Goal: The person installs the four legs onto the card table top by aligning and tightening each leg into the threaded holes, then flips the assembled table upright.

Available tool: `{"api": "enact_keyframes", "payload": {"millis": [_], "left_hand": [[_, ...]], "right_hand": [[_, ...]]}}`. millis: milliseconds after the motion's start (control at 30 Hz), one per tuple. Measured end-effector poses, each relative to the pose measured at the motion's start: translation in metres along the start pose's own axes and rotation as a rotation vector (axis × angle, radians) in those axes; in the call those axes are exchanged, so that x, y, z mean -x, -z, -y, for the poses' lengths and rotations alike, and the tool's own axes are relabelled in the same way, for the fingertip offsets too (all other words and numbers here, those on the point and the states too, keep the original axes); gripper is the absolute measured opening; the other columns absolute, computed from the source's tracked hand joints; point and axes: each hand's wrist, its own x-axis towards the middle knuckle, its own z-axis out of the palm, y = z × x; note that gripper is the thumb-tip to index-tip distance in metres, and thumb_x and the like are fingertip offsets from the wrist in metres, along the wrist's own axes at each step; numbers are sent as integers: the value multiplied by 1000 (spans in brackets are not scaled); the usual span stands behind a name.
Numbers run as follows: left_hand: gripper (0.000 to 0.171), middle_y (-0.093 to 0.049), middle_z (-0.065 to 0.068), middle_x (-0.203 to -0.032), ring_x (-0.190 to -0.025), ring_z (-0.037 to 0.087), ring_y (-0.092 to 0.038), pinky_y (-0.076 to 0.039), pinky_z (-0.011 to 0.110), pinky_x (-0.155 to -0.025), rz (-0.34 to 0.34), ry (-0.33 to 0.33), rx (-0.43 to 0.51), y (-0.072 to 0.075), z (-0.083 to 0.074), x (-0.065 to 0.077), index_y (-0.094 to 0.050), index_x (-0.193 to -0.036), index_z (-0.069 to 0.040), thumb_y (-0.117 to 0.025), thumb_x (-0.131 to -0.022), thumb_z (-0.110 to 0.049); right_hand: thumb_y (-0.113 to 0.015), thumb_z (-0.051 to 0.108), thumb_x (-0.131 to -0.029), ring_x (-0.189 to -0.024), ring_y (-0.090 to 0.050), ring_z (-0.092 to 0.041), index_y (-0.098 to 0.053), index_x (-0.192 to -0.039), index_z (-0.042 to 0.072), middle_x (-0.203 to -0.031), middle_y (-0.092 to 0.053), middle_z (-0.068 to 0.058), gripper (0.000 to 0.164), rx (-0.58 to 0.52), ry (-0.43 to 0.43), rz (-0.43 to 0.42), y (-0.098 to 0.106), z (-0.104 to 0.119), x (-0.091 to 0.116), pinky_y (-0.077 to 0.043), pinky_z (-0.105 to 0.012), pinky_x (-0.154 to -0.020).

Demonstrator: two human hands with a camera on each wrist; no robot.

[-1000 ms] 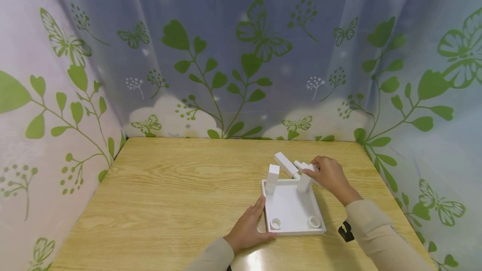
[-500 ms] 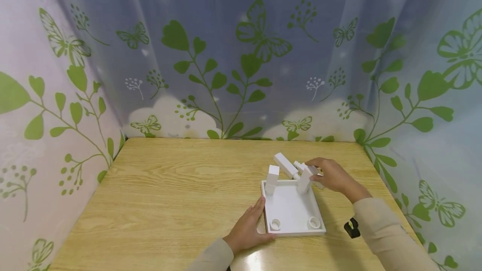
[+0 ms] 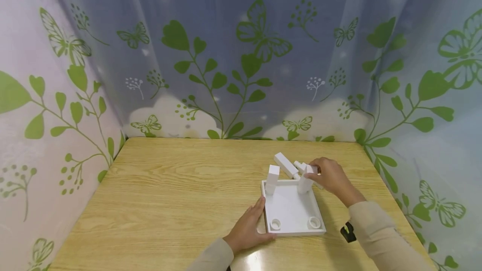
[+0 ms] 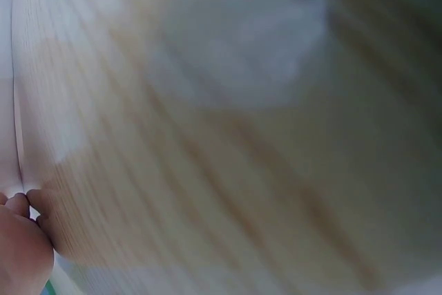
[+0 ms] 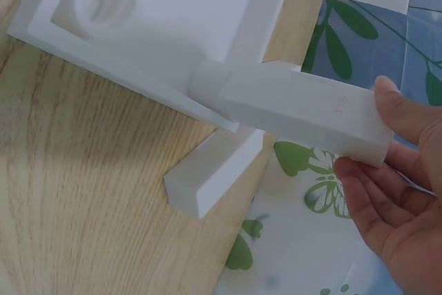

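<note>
A white square tabletop point(image 3: 291, 210), rimmed like a shallow tray, lies underside up. Two round sockets show at its near corners, the left socket point(image 3: 275, 224) and the right socket point(image 3: 314, 222). One white table leg point(image 3: 273, 178) stands upright at its far left corner. At the far right corner my right hand point(image 3: 331, 177) pinches the top end of another square white table leg point(image 5: 311, 112) between thumb and fingers; its lower end meets the corner socket. My left hand point(image 3: 246, 227) rests against the tabletop's left side, fingers straight along it, thumb at the near edge.
Behind the tabletop lies a loose white leg point(image 3: 285, 164). Another loose white piece point(image 3: 299, 165) lies beside it, partly hidden by my right hand. The wooden table point(image 3: 169, 187) ends at a patterned curtain point(image 3: 226, 74) at the back and sides.
My right hand's fingers have shifted round the top of the leg, reaching over it and then coming back to a pinch. The left hand and tabletop have stayed put.
</note>
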Motion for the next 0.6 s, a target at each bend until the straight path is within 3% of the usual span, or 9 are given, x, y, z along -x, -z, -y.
{"api": "enact_keyframes", "payload": {"millis": [267,600], "left_hand": [[110,-13,9,-160,-144,24,-23,-17,44,-119,-1,-6,-8,1,-1,1,-10,-154,-5,-66,-78,-64],[110,-13,8,-160,-144,24,-24,-18,44,-119,-7,-13,-11,1,0,1,-10,-154,-5,-66,-79,-64]], "right_hand": [[-73,28,-85,-66,-56,-19,-66,-96,-4,-80,-62,-10,34,-9,-74,-81,-8,2,2,-49,-34,-56],[-75,31,-83,-53,-41,-18,-53,-78,0,-60,-44,-5,38,6,-100,-230,-18,3,5,-32,-28,-48]]}}
